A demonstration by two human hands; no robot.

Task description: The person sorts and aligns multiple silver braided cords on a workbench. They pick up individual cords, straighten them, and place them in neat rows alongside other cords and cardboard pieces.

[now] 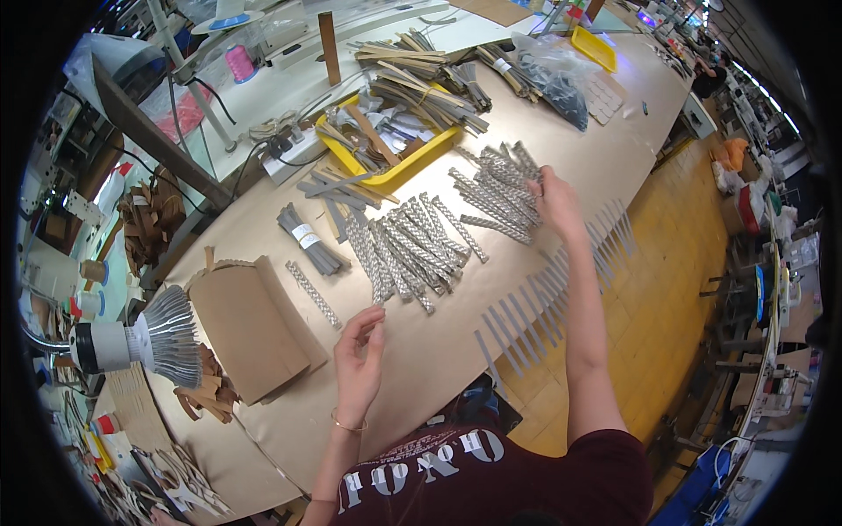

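Silvery braided strips [412, 250] lie side by side in a loose row on the paper-covered table [421, 359]. Beyond them, to the right, is a second pile of braided strips [500, 197]. At this pile's right edge my right hand [556, 203] has its fingers closed on a braided strip; its fingertips are partly hidden. My left hand [358, 355] is at the near end of the first row, thumb and forefinger drawn together at the tip of a strip. A single braided strip [313, 294] lies apart to the left.
A banded grey strip bundle [311, 241] lies near a yellow tray [386, 178] of tools. Folded brown card [250, 329] and a lamp [167, 337] stand left. Narrow grey strips [535, 311] overhang the table's right edge. More bundles [430, 83] and a plastic bag [553, 74] are at the back.
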